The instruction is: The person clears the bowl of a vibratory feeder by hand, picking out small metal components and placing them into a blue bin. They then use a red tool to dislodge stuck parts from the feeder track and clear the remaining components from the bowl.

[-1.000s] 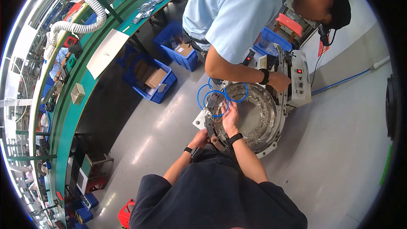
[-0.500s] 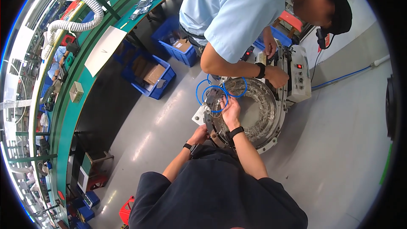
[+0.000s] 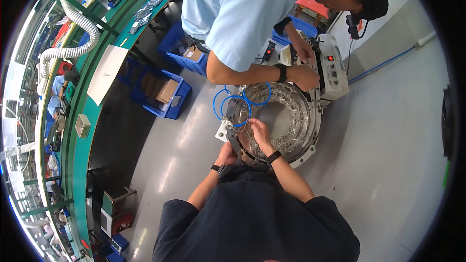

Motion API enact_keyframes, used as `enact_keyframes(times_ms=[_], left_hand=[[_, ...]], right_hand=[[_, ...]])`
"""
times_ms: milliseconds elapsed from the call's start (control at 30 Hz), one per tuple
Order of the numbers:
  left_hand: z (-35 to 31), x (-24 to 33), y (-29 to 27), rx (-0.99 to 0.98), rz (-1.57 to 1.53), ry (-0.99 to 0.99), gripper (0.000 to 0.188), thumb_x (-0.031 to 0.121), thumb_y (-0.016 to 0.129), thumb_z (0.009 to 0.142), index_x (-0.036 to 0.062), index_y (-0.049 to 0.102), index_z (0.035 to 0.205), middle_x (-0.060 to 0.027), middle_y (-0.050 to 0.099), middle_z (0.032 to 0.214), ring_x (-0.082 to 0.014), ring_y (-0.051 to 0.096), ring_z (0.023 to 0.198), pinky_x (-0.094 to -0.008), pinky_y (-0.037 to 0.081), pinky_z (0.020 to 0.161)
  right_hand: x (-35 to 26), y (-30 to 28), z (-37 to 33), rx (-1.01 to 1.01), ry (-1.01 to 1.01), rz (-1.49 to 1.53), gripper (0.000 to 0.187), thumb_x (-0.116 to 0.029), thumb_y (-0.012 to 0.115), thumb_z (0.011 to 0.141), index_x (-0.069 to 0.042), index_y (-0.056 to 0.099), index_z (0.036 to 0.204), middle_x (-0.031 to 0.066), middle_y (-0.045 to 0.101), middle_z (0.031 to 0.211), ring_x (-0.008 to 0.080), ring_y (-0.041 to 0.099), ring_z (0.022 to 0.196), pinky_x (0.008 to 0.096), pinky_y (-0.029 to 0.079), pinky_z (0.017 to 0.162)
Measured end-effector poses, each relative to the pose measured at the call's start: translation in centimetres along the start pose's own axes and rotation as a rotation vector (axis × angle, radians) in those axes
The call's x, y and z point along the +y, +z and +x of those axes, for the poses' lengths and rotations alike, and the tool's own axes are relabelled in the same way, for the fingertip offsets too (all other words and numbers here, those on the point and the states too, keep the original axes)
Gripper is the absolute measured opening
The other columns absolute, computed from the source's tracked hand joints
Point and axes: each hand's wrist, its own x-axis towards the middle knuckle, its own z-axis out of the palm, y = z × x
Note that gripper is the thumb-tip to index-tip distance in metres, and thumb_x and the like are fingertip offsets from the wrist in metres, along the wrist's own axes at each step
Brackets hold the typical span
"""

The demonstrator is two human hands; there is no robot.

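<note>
A round metal vibratory bowl feeder (image 3: pixel 310 133) stands before me, with many small shiny clear-looking parts (image 3: pixel 292 138) heaped around its inside. My right hand (image 3: pixel 262 136) reaches over the near left part of the bowl. Its fingertips are drawn together beside a thin brownish wire or tube; anything between them is too small to make out. At the bowl's outer left edge, my left hand (image 3: pixel 226 155) is curled against the rim, its fingertips partly hidden. Blue air tubing (image 3: pixel 214 108) loops above the bowl, next to a dark bracket (image 3: pixel 232 109).
Across the feeder a co-worker in a light blue shirt (image 3: pixel 242 24) has both hands at the track beside a white control box (image 3: pixel 335 70). Blue bins (image 3: pixel 182 99) with cardboard stand on the floor. A green workbench (image 3: pixel 92 121) curves along the left.
My right hand has drawn back slightly from under the blue tubing, its fingers closer together. My left hand stays at the rim. The whole view has shifted a little.
</note>
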Motion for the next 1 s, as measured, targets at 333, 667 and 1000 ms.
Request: enact_keyframes(times_ms=[333,667,1000], left_hand=[[1.4,-0.4,-2.1,-0.025,0.016,0.046,0.022,0.026,0.044,0.096,0.0104,0.058,0.103,-0.0023,0.062,0.092,-0.0173,0.059,0.084,-0.0324,0.047,0.072],[0.8,-0.1,-3.0,-0.006,0.363,0.068,0.022,0.024,0.042,0.094,0.0113,0.058,0.1,-0.001,0.061,0.077,-0.0135,0.055,0.06,-0.0287,0.041,0.049],[0.8,0.3,-3.3,-0.048,0.489,-0.025,0.02,0.023,0.042,0.095,0.0102,0.057,0.095,-0.0023,0.055,0.064,-0.0112,0.045,0.041,-0.0229,0.03,0.034]], right_hand=[[-1.9,-1.9,-3.8,-0.23,-0.252,-0.527,0.025,-0.008,0.063,0.073,-0.006,0.064,0.098,0.0126,0.063,0.092,0.0245,0.061,0.088,0.0333,0.048,0.079],[-1.3,-2.7,-3.6,-0.044,-0.193,-0.769,0.015,-0.01,0.064,0.071,-0.007,0.063,0.086,0.0152,0.06,0.087,0.0328,0.059,0.086,0.0405,0.048,0.077],[-0.7,-3.9,-4.1,-0.244,-0.337,-0.653,0.013,-0.008,0.063,0.071,-0.009,0.063,0.085,0.0132,0.057,0.082,0.0327,0.059,0.081,0.0411,0.048,0.072]])
